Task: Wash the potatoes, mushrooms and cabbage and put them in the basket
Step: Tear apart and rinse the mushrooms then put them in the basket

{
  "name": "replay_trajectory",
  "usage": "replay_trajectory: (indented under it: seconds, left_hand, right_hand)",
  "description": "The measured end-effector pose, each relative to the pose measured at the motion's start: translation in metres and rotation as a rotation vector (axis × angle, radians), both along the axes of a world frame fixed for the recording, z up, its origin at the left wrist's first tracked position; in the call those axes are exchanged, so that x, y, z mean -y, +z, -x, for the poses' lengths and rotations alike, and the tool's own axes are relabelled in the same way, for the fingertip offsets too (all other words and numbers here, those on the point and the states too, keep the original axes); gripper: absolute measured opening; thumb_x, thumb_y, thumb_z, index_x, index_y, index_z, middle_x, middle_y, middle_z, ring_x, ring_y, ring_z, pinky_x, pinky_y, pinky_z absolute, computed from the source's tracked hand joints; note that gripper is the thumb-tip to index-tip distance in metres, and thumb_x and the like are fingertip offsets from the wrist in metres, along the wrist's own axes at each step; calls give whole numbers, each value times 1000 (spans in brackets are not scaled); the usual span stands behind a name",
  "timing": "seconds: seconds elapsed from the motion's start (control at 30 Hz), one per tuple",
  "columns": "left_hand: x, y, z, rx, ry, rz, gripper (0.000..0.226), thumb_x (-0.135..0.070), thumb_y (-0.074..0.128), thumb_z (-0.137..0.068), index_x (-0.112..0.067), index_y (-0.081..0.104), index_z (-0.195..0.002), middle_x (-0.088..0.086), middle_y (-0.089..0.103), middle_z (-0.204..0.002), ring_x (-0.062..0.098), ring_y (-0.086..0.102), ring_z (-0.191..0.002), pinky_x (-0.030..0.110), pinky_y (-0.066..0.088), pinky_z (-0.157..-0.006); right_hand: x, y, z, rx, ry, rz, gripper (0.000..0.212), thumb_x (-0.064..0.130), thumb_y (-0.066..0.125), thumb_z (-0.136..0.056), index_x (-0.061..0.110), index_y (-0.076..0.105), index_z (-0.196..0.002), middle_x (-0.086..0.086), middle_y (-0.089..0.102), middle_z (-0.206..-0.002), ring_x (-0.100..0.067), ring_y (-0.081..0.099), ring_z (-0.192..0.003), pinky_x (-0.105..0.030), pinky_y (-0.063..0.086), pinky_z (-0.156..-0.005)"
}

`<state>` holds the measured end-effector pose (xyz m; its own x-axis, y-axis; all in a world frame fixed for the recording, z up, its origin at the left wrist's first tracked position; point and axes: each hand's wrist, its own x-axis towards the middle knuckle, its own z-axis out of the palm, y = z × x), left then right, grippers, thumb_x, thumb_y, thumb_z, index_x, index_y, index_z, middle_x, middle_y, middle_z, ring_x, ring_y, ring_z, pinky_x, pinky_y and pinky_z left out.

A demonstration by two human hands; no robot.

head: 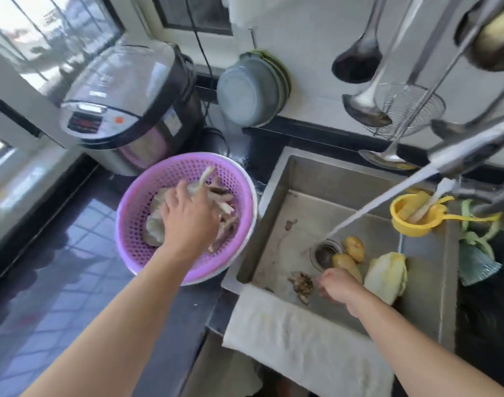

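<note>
A purple basket [147, 196] stands on the dark counter left of the sink, with pale mushrooms [220, 202] heaped in it. My left hand [187, 219] lies on that heap, back up; its fingers reach down among the mushrooms and their hold is hidden. In the steel sink [276, 179] a small clump of mushrooms [302, 282] lies near the front wall. My right hand [341, 285] hovers just right of the clump with curled fingers and nothing visible in it. Two potatoes [353, 247] sit by the drain, with a cabbage [386, 273] to their right.
Water streams [373, 207] from the tap into the sink near the drain [323, 252]. A white cloth [302, 339] hangs over the sink's front edge. A rice cooker [124, 101] stands behind the basket. Ladles and a strainer hang above; a yellow strainer [411, 216] sits at the sink's right.
</note>
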<state>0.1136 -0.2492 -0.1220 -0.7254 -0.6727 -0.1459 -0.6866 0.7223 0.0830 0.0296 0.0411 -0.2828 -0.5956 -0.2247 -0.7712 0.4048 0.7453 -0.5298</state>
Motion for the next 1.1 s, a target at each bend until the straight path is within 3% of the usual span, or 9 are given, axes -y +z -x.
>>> replay_trajectory:
  seconds: [0.07,0.13,0.2,0.3,0.4,0.47,0.73,0.93,1.1]
  left_hand:
    - [-29,-4,0,-322,-173,-36,47,-24,48,-91,-17,63,-135,18,56,-135,41,52,-122,52,43,-104]
    - [-64,-17,2,-439,-247,-333,38,-23,49,-89,-16,73,-118,9,75,-107,30,68,-98,38,52,-88]
    - [-96,-46,6,-240,-282,-526,26,-21,55,-93,-23,75,-110,0,78,-97,22,71,-91,31,51,-79]
    - [-117,-103,8,89,-306,-469,23,-28,50,-99,-27,70,-111,1,74,-109,28,69,-102,33,52,-79]
    - [-118,-136,4,198,-235,-410,23,-29,46,-102,-25,68,-109,2,70,-112,31,67,-99,39,56,-79]
    - [-120,-142,1,207,-196,-360,23,-33,45,-103,-26,67,-106,0,71,-108,31,67,-95,36,52,-73]
    - [-127,-140,0,117,-158,-308,22,-35,44,-104,-23,62,-100,0,69,-102,31,67,-89,37,52,-74]
    - [-128,-140,-1,136,-164,-309,21,-35,44,-103,-23,60,-94,-3,68,-96,31,65,-83,38,54,-73]
    - [-130,-138,1,123,-178,-322,21,-35,43,-103,-24,56,-91,-3,67,-95,32,66,-84,41,56,-75]
  right_hand:
    - [-17,-17,2,-80,168,-103,17,15,57,-95,10,71,-88,-14,70,-91,-33,68,-91,-35,55,-77]
    - [-43,-24,2,-210,459,-297,15,16,55,-95,17,71,-96,-9,67,-103,-33,64,-100,-34,51,-80]
    - [-66,-35,6,-559,741,-377,12,10,76,-79,19,74,-87,-9,63,-101,-33,59,-98,-36,51,-76]
    - [-80,-64,23,-929,1066,-358,29,7,93,-47,14,75,-68,-17,64,-108,-39,51,-110,-49,56,-88]
    - [-63,-81,44,-877,1241,-392,17,9,83,-67,12,78,-84,-25,49,-148,-48,34,-145,-61,28,-121]
    - [-50,-92,46,-882,1336,-437,14,9,75,-79,10,78,-93,-25,37,-159,-48,22,-152,-61,12,-126]
    - [-46,-121,44,-938,1096,-470,30,1,75,-76,2,77,-106,-24,53,-143,-49,35,-144,-57,14,-126]
    - [-42,-118,49,-950,1075,-364,19,3,82,-71,3,79,-89,-22,54,-143,-48,36,-142,-57,21,-123]
    - [-48,-103,49,-893,999,-274,15,4,77,-80,8,76,-95,-17,38,-158,-40,14,-152,-55,20,-123]
